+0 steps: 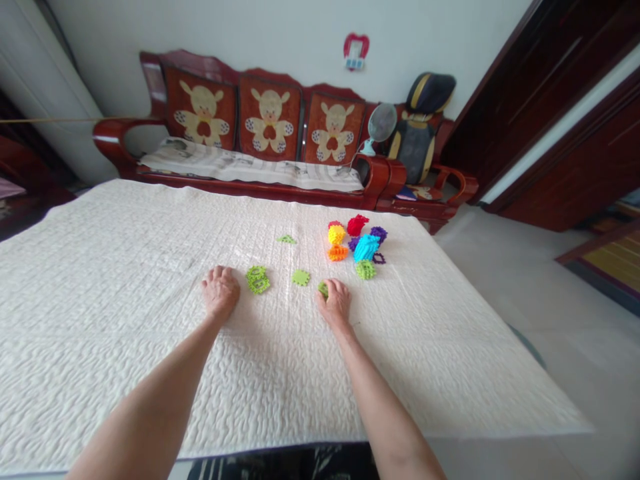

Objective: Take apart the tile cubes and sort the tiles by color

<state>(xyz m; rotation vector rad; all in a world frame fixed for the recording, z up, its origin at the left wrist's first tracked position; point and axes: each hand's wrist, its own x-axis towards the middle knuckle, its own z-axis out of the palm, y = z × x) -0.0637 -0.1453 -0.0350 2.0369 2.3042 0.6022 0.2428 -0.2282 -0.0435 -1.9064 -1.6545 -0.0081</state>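
My left hand (221,291) rests palm down on the white quilted cover, its fingers a little bent and nothing seen in them. Just to its right lie several light-green toothed building pieces (258,279), some with open frames, close together or overlapping. A flat green piece with a notched edge (301,277) lies between my two hands. My right hand (336,303) has its thumb and fingers closed round another green building piece (323,289), mostly covered by the fingers. Farther off lies a green triangular piece (287,239).
Beyond my right hand sit bunches of toothed pieces: yellow (336,234), orange (338,253), red (357,225), blue (367,248), purple (379,234) and green (366,269). A wooden sofa (250,183) with bear cushions and a small fan (382,123) stand behind the covered table (125,267).
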